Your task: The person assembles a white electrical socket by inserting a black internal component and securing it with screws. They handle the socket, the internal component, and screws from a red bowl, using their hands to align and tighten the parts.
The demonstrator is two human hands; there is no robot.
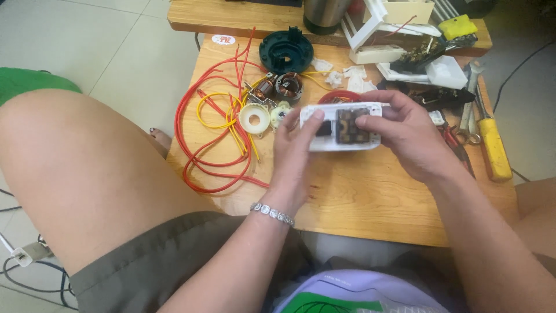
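The white switch housing (343,126) is partly covered: the left hand (298,156) hides its lower left corner, the right hand (408,139) its right end. Behind the housing, a red round part (339,96) shows only its upper rim. Beyond that, a steel cup (324,13) is cut off by the top edge.

Both forearms converged above the wooden table (370,197). The left hand (295,153) was raised, thumb extended upward, wrist braceleted. The right hand (408,136) lay palm-down, fingers curled, thumb pointing leftward.
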